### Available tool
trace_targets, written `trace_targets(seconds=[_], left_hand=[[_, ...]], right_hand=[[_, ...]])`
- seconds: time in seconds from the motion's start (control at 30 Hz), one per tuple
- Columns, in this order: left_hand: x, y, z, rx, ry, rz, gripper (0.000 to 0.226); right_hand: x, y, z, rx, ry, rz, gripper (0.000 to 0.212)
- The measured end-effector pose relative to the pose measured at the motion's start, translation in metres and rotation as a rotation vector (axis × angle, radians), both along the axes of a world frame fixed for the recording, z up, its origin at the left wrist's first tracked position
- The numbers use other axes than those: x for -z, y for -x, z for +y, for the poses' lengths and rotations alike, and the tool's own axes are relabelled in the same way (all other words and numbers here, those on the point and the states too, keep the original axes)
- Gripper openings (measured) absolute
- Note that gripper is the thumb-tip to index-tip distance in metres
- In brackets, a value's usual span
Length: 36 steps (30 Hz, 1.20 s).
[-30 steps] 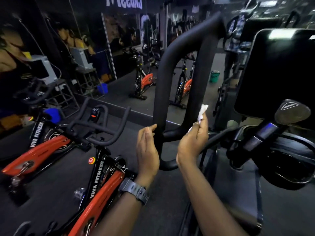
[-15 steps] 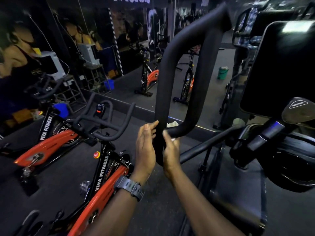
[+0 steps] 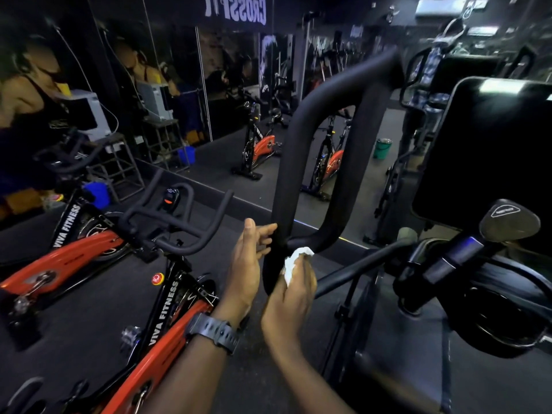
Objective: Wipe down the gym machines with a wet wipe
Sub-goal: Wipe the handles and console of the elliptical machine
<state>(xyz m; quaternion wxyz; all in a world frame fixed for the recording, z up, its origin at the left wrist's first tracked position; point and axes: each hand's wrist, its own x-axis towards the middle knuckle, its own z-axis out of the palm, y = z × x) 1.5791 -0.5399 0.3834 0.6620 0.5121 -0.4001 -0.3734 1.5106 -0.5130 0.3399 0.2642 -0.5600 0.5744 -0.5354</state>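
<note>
A thick black looped handlebar [image 3: 301, 138] of a gym machine rises in the middle of the view. My right hand [image 3: 294, 297] holds a crumpled white wet wipe [image 3: 294, 259] against the lower end of the handlebar's left bar. My left hand [image 3: 249, 264], with a dark watch on its wrist, has straight fingers that touch the left side of the same bar just above the wipe.
An orange and black spin bike [image 3: 167, 306] stands close on my left, its handlebars [image 3: 176, 225] at hand height. The machine's dark console [image 3: 490, 150] and a black flywheel housing [image 3: 501, 306] fill the right. A wall mirror [image 3: 227, 94] ahead reflects more bikes.
My right hand has come down the left bar and now shows the wipe pressed on its lower end. My left hand stays against the bar. The view has shifted slightly.
</note>
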Motion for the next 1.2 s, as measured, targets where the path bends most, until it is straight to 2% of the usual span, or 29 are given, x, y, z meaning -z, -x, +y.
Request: trace_targets(seconds=[0.1, 0.2, 0.27, 0.37, 0.43, 0.5, 0.57, 0.6, 0.67, 0.77, 0.8, 0.87, 0.93, 1.0, 1.07, 1.13, 1.2], left_hand=[[-0.005, -0.001, 0.003, 0.029, -0.01, 0.023, 0.073], [-0.006, 0.0, 0.0, 0.023, -0.006, 0.003, 0.08], [-0.004, 0.003, -0.001, 0.004, 0.007, -0.029, 0.085], [-0.011, 0.007, -0.005, 0.014, 0.054, -0.061, 0.087], [-0.02, 0.009, -0.01, 0.022, 0.085, -0.049, 0.091], [-0.03, 0.011, -0.015, 0.018, 0.093, -0.034, 0.096], [-0.041, 0.014, -0.019, 0.029, 0.097, -0.032, 0.092], [-0.046, 0.015, -0.021, 0.041, 0.093, -0.033, 0.092], [-0.06, 0.014, -0.022, 0.066, 0.082, -0.011, 0.1], [-0.081, 0.011, -0.024, 0.141, 0.064, -0.003, 0.104], [-0.084, 0.01, -0.025, 0.173, 0.063, 0.0, 0.1], [-0.081, 0.009, -0.027, 0.203, 0.075, 0.01, 0.089], [-0.075, 0.009, -0.028, 0.189, 0.092, 0.015, 0.089], [-0.073, 0.009, -0.026, 0.185, 0.093, 0.035, 0.092], [-0.072, 0.008, -0.026, 0.205, 0.092, 0.034, 0.091], [-0.073, 0.005, -0.029, 0.234, 0.092, 0.026, 0.086], [-0.075, 0.003, -0.028, 0.264, 0.099, 0.002, 0.086]], right_hand=[[0.005, 0.016, -0.005, 0.067, 0.144, 0.155, 0.049], [-0.012, 0.028, -0.011, -0.027, 0.258, 0.192, 0.049], [-0.03, 0.031, -0.023, -0.012, 0.32, 0.248, 0.05], [-0.062, 0.029, -0.044, 0.023, 0.256, 0.413, 0.052], [-0.076, 0.024, -0.055, -0.001, 0.082, 0.493, 0.052], [-0.084, 0.013, -0.063, -0.054, -0.059, 0.357, 0.04], [-0.086, -0.001, -0.073, -0.164, -0.126, 0.015, 0.023], [-0.088, -0.008, -0.078, -0.209, -0.135, -0.16, 0.021], [-0.105, -0.015, -0.092, -0.196, -0.111, -0.376, 0.026], [-0.147, -0.009, -0.116, -0.173, -0.001, -0.573, 0.04], [-0.155, -0.006, -0.12, -0.192, 0.027, -0.599, 0.043], [-0.144, -0.004, -0.113, -0.208, 0.064, -0.418, 0.047], [-0.104, -0.009, -0.103, -0.192, 0.02, -0.239, 0.044], [-0.068, -0.016, -0.093, -0.207, 0.02, -0.197, 0.041], [-0.066, -0.02, -0.094, -0.222, 0.019, -0.237, 0.047], [-0.094, -0.015, -0.108, -0.189, -0.03, -0.414, 0.048], [-0.134, -0.004, -0.13, -0.136, 0.035, -0.491, 0.039]])
